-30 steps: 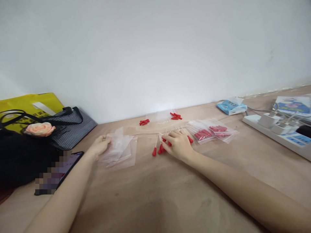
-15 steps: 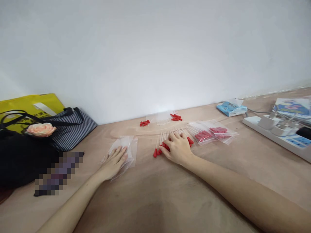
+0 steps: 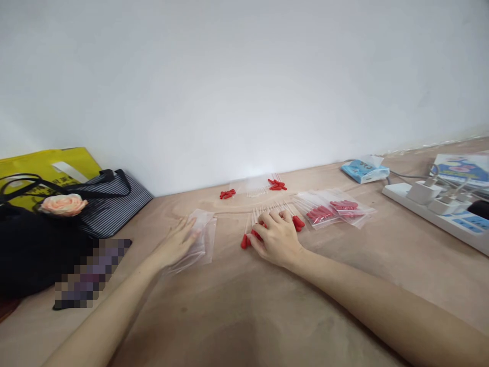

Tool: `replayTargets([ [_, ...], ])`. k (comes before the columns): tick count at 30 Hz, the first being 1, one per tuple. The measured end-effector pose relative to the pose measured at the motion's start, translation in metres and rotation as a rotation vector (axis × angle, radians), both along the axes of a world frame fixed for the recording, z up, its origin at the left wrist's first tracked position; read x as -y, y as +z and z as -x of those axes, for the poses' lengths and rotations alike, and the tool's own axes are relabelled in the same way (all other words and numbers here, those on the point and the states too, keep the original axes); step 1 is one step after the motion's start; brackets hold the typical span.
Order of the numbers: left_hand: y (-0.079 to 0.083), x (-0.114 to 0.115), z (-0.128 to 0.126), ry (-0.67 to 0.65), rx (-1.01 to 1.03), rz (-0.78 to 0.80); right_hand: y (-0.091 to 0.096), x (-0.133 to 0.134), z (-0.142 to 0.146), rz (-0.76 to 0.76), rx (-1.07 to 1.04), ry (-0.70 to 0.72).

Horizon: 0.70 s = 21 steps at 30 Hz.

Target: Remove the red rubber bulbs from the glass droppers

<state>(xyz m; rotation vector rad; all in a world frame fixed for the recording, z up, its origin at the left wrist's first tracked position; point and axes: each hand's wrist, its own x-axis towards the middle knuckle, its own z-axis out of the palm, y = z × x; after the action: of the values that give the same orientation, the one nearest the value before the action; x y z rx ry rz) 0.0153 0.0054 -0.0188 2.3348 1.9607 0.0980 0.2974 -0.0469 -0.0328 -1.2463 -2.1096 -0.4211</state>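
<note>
On the left, my left hand (image 3: pixel 176 243) lies over a small stack of clear plastic zip bags (image 3: pixel 208 242), its fingers stretched out and slightly blurred. My right hand (image 3: pixel 280 239) is curled over a row of droppers (image 3: pixel 244 241) with red bulbs and thin clear stems pointing to the wall. Its thumb and bent fingers close around some of the red bulbs; the hand hides how many. A few bulbs show past either side of it. Just right of this row lie filled bags (image 3: pixel 320 216) with red-bulbed droppers inside.
Near the wall lie more droppers (image 3: pixel 277 184) and another small group (image 3: pixel 227 193). A blue tissue pack (image 3: pixel 361 172) and a white power strip (image 3: pixel 431 204) with plugs are on the right. A striped bag (image 3: pixel 114 206), yellow bag (image 3: pixel 72 158) and cloth flower (image 3: pixel 64 204) occupy the left.
My left hand has slid slightly left on the bags, and their stack has shifted. My right hand's fingers have drawn in more tightly over the red bulbs.
</note>
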Motion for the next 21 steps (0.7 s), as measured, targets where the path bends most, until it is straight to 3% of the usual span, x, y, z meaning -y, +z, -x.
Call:
replayTargets([
  [4, -0.012, 0.009, -0.015, 0.049, -0.099, 0.096, 0.0, -0.005, -0.002, 0.028, -0.031, -0.028],
  [8, -0.004, 0.008, -0.018, 0.031, -0.069, 0.098, 0.013, -0.02, -0.021, 0.155, -0.031, -0.167],
  [11, 0.012, 0.014, -0.031, -0.055, 0.105, -0.008, 0.029, -0.038, -0.059, 0.374, -0.012, -0.352],
  [12, 0.017, 0.017, -0.038, -0.141, 0.2, -0.044, 0.033, -0.044, -0.077, 0.443, -0.001, -0.404],
  [14, 0.022, 0.026, -0.056, -0.319, 0.396, 0.037, 0.039, -0.055, -0.114, 0.565, -0.012, -0.49],
  [17, 0.018, 0.035, -0.081, -0.373, 0.645, 0.231, 0.039, -0.065, -0.167, 0.716, -0.117, -0.624],
  [21, 0.001, 0.031, -0.103, -0.365, 0.825, 0.17, 0.024, -0.071, -0.213, 0.796, -0.228, -0.734],
])
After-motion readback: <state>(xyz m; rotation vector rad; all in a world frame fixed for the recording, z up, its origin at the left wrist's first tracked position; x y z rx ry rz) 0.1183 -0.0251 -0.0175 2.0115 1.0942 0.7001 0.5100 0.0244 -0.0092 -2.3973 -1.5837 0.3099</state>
